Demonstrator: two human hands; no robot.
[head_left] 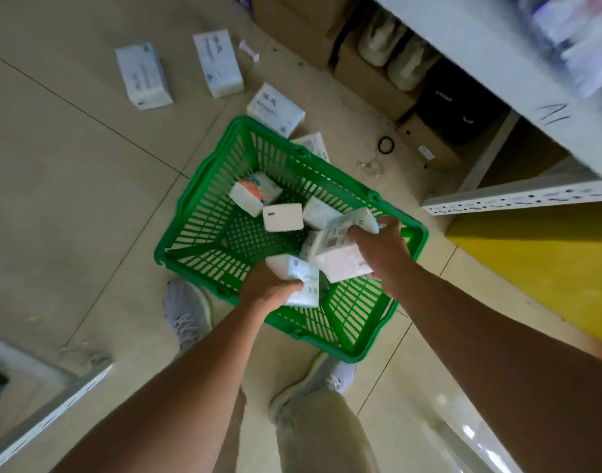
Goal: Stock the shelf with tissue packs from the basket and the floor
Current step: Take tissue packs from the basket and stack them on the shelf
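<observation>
Tissue packs: several in green basket [204,213]; four on floor [71,165] toward 12 o'clock.
Left hand [270,288]: clamped on blue-printed pack [304,279].
Right hand [383,249]: gripping white pack [340,259].
Shelf [490,52]: 2 o'clock, contents blurred, probably packs.

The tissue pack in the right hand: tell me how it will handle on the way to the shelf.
Probably light: the right hand carries the tissue pack alone, fingers spread over its top. Likely soft and squashy, since it looks film-wrapped, so a tight grip may dent it. The glossy wrap could be slippery. Being boxy, it should not roll once set down.
</observation>
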